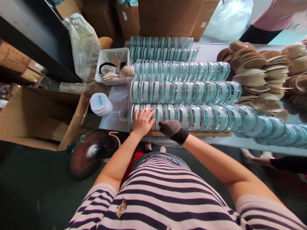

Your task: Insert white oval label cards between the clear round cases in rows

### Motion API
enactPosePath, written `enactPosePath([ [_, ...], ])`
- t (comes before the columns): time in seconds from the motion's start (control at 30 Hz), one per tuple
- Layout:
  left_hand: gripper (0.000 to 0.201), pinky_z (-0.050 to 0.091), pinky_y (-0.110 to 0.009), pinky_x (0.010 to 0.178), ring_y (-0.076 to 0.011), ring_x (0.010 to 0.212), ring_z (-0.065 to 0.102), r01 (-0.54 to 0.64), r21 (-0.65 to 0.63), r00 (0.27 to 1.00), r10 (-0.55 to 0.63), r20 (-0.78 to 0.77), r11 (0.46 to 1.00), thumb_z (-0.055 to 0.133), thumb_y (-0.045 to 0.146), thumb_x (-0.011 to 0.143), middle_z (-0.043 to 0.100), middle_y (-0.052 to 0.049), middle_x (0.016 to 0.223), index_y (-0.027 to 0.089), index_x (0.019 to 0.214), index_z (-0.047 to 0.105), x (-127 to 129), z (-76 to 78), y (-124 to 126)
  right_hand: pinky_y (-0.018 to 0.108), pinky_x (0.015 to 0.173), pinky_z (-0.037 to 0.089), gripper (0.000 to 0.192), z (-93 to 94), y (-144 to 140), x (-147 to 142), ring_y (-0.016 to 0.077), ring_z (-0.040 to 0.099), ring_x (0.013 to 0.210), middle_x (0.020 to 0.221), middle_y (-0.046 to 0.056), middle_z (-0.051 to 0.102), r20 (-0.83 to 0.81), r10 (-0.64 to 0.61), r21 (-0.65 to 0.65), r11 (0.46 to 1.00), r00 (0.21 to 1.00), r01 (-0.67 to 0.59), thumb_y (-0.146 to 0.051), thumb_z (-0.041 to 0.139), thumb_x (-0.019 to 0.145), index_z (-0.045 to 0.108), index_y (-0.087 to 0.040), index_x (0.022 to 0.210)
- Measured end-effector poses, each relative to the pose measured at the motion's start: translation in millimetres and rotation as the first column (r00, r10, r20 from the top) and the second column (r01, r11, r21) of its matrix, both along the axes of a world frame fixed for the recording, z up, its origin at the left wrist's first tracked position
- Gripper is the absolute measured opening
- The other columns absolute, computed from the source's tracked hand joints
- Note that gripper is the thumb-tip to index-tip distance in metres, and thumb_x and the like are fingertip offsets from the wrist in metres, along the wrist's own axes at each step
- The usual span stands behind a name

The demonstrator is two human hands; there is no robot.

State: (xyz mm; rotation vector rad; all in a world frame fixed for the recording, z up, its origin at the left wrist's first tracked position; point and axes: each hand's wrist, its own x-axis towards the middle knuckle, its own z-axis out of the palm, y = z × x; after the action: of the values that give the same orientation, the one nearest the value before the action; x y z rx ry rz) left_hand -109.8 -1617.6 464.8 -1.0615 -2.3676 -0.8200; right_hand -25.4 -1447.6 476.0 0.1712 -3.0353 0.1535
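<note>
Several rows of round, shiny clear-and-teal pieces, packed on edge side by side, lie across the table. My left hand (144, 121) is bare, its fingers spread over the left end of the nearest row (199, 118). My right hand (170, 127), in a dark grey glove, is at the front side of that same row, a little to the right of the left hand. Its fingers are curled in, and whatever they may hold is hidden. Behind the nearest row lies another similar row (187, 92). Left of the rows sits a stack of white round cards (99, 103) with printed lettering.
A white plastic basket (112, 55) with small items stands at the back left. Stacks of tan discs (250, 76) fill the right. An open cardboard box (35, 111) and a fan (92, 153) are at my left. A person in pink (273, 16) is at the far right.
</note>
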Motion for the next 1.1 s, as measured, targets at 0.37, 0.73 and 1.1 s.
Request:
enactPosePath([
  [0.37,0.042,0.011,-0.058,0.123,-0.0291,0.146,0.033,-0.185,-0.257,0.972,0.137,-0.193,0.949,0.052,0.031,0.094,0.052,-0.005,0.148,0.027,0.135,0.058,15.7,11.7,5.1,0.028,0.071,0.041,0.044,-54.5,8.9,17.7,0.0213,0.066,0.087,0.101,0.013,0.073,-0.131,-0.119,-0.156,0.983,0.984,0.098,-0.04,0.034,0.101,0.07,-0.019,0.114],
  [0.73,0.049,0.012,-0.056,0.124,-0.0264,0.146,0.034,-0.093,-0.378,0.974,0.004,-0.228,0.921,0.049,0.043,0.095,0.048,-0.004,0.152,0.028,0.142,0.052,18.3,-1.1,45.1,0.027,0.071,0.047,0.033,87.0,74.4,-94.0,0.0198,0.066,0.084,0.098,0.012,0.073,0.329,-0.031,0.103,0.995,0.944,-0.003,-0.023,0.058,0.084,0.072,-0.011,0.11],
  [1.1,0.047,0.009,-0.054,0.124,-0.0244,0.144,0.037,-0.084,-0.331,0.981,0.019,-0.194,0.94,0.052,0.04,0.093,0.051,-0.001,0.149,0.03,0.139,0.052,20.1,0.5,45.6,0.035,0.073,0.047,0.039,18.0,51.0,-6.7,0.0295,0.069,0.092,0.099,0.015,0.073,-0.113,0.025,0.138,0.99,0.993,-0.009,-0.035,0.043,0.094,0.067,-0.02,0.122],
])
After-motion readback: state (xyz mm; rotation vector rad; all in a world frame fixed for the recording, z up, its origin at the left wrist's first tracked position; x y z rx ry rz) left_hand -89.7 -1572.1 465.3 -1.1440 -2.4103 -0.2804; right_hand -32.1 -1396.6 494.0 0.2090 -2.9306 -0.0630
